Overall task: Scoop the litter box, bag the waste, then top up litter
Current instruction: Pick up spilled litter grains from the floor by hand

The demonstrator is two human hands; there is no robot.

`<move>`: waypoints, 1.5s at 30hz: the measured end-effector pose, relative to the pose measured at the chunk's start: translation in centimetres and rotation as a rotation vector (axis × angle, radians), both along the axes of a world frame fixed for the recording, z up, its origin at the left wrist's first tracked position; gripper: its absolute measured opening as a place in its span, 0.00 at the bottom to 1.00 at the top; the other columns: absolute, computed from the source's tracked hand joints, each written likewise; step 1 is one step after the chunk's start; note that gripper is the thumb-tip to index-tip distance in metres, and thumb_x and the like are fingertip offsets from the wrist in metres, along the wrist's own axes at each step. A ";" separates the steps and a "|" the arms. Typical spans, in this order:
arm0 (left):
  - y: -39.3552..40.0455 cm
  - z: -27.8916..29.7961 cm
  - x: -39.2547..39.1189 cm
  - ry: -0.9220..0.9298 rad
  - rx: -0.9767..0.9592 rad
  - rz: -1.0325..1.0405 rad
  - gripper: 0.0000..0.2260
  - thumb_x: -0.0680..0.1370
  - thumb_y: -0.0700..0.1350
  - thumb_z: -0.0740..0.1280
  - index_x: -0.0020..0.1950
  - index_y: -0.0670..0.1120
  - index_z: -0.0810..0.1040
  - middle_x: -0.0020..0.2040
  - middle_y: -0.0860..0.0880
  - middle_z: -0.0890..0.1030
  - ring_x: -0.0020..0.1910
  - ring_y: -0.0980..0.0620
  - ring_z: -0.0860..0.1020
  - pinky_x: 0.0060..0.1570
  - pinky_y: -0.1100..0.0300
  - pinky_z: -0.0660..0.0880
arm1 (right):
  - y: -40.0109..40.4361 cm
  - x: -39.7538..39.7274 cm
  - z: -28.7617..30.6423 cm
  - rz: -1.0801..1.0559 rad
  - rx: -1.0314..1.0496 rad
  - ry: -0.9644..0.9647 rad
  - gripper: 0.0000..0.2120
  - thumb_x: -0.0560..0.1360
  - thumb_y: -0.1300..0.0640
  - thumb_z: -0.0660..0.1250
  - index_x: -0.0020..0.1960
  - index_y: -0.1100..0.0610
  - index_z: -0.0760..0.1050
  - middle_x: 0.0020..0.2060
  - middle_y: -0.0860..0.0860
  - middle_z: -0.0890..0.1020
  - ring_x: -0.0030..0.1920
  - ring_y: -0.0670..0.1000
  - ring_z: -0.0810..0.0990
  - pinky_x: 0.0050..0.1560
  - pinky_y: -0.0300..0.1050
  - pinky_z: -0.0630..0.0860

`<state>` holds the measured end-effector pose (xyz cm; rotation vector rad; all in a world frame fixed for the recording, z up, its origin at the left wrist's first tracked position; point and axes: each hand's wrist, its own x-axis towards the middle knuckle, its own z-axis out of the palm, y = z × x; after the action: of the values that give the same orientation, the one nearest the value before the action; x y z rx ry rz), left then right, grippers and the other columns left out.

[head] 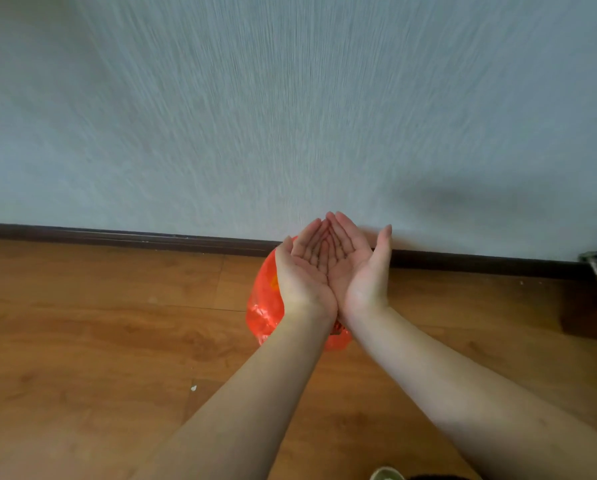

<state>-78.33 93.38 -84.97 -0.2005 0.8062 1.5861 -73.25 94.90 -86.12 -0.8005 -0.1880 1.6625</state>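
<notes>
My left hand [304, 268] and my right hand [356, 265] are held palms up, side by side, little-finger edges touching, fingers straight and pointing at the wall. Both palms hold nothing. Below them on the floor lies a red plastic bag [264, 306], partly hidden by my wrists and forearms. No litter box or scoop is in view.
A grey textured wall [290, 116] fills the upper half, with a dark skirting board [117, 235] along its foot. The floor [99, 341] is brown wood laminate. A metal door stop [593, 263] sits at the right by a dark panel. A small white crumb [193, 388] lies on the floor.
</notes>
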 end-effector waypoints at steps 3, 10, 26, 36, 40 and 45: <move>0.2 -2.7 -0.3 0.012 0.001 0.008 0.22 0.83 0.50 0.55 0.60 0.34 0.79 0.56 0.39 0.83 0.59 0.44 0.81 0.64 0.52 0.74 | 0.3 -0.2 -2.5 0.005 0.008 -0.008 0.34 0.79 0.37 0.49 0.63 0.65 0.75 0.59 0.58 0.80 0.63 0.56 0.77 0.69 0.49 0.68; 1.3 -7.6 -1.3 0.019 0.027 -0.014 0.22 0.83 0.51 0.54 0.62 0.35 0.77 0.58 0.38 0.82 0.59 0.44 0.80 0.62 0.54 0.74 | 1.3 -1.1 -6.7 0.013 0.022 -0.046 0.34 0.79 0.37 0.49 0.61 0.64 0.76 0.59 0.58 0.80 0.62 0.55 0.77 0.66 0.47 0.70; 2.4 -12.3 -2.4 0.111 -0.029 -0.073 0.25 0.83 0.54 0.53 0.64 0.36 0.77 0.61 0.38 0.80 0.62 0.45 0.78 0.69 0.52 0.69 | 2.1 -2.1 -11.0 0.071 0.012 -0.176 0.31 0.81 0.39 0.46 0.62 0.61 0.75 0.61 0.55 0.79 0.64 0.51 0.75 0.69 0.45 0.66; 2.7 -13.1 -2.7 0.213 -0.013 -0.153 0.23 0.84 0.53 0.51 0.63 0.39 0.78 0.59 0.44 0.82 0.61 0.51 0.78 0.65 0.55 0.69 | 1.8 -2.0 -12.3 0.125 0.036 -0.347 0.29 0.81 0.38 0.46 0.66 0.56 0.74 0.63 0.49 0.78 0.66 0.45 0.72 0.72 0.45 0.61; 2.6 -13.5 -3.2 0.366 -0.029 -0.214 0.22 0.84 0.53 0.50 0.62 0.44 0.79 0.58 0.49 0.83 0.63 0.56 0.76 0.65 0.54 0.67 | 1.6 -1.7 -13.1 0.145 0.043 -0.495 0.26 0.82 0.40 0.46 0.65 0.52 0.75 0.63 0.44 0.77 0.66 0.42 0.71 0.73 0.47 0.60; 2.1 -13.5 -4.2 0.575 -0.041 -0.295 0.20 0.84 0.53 0.50 0.58 0.50 0.81 0.58 0.51 0.83 0.62 0.56 0.76 0.66 0.53 0.67 | 1.3 -0.8 -13.4 0.203 0.044 -0.711 0.23 0.82 0.41 0.46 0.63 0.45 0.76 0.65 0.41 0.75 0.68 0.43 0.68 0.70 0.44 0.59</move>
<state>-82.56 95.43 -98.50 0.3503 1.2479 1.3545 -74.04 96.20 -99.50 -1.3496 -0.8182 1.4880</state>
